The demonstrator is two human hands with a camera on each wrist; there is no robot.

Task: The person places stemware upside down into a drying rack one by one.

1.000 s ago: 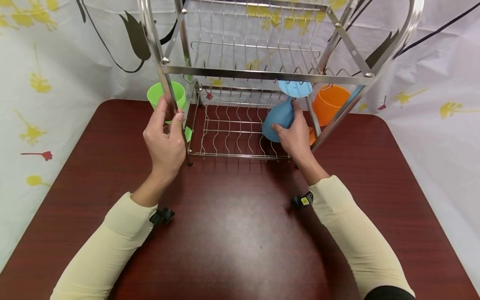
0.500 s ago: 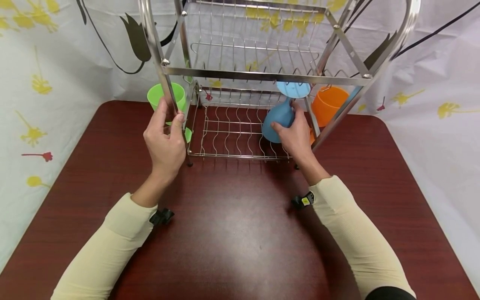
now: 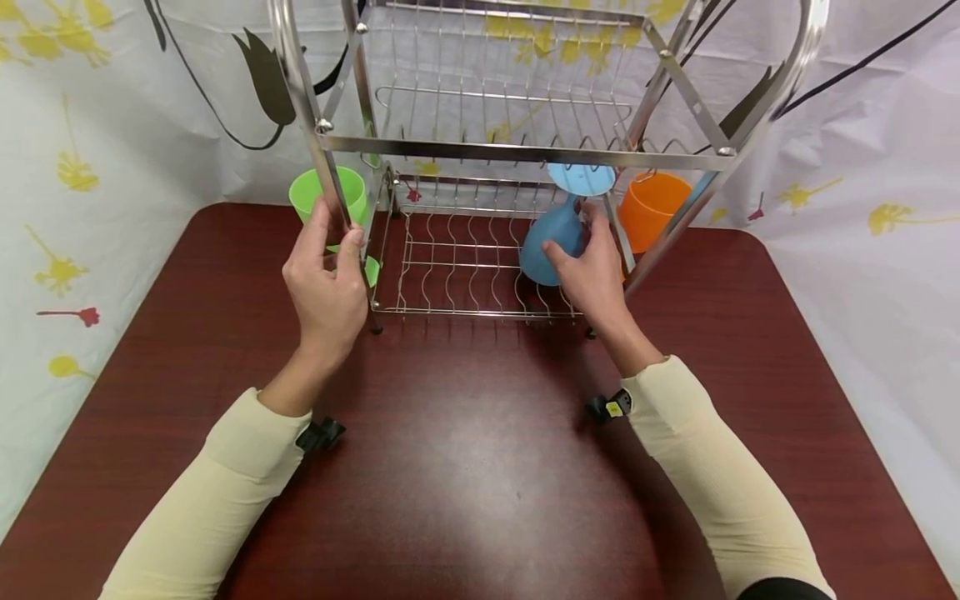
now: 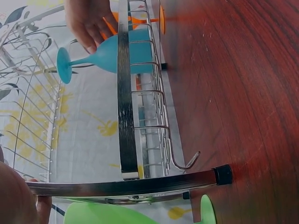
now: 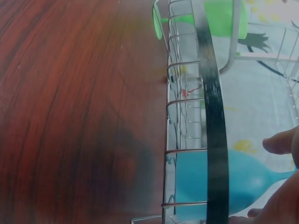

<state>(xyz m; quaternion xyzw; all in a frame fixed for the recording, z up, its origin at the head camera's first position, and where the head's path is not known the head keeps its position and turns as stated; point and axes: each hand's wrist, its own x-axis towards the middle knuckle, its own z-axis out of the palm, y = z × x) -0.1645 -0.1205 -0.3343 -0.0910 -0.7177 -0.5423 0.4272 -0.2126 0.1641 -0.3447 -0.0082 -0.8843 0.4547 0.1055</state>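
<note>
A blue goblet stands upside down at the right end of the lower tier of a metal dish rack, its round foot uppermost. Around the goblet's near side and stem my right hand is loosely spread. In the right wrist view the thumb shows apart from the goblet's wall; some fingers are hidden behind my palm. My left hand pinches the rack's front left post between thumb and fingers. The left wrist view shows the right hand's fingertips close beside the goblet's bowl.
Beyond the left post is a green cup, with a green foot below it. An orange cup sits at the rack's right side. Wire rows fill the upper tier. The rack stands at the back of a dark red wooden table.
The right hand's fingers have loosened a little from the goblet's stem. The goblet keeps its place in the rack, and the left hand still holds the post. The head view has shifted slightly.
</note>
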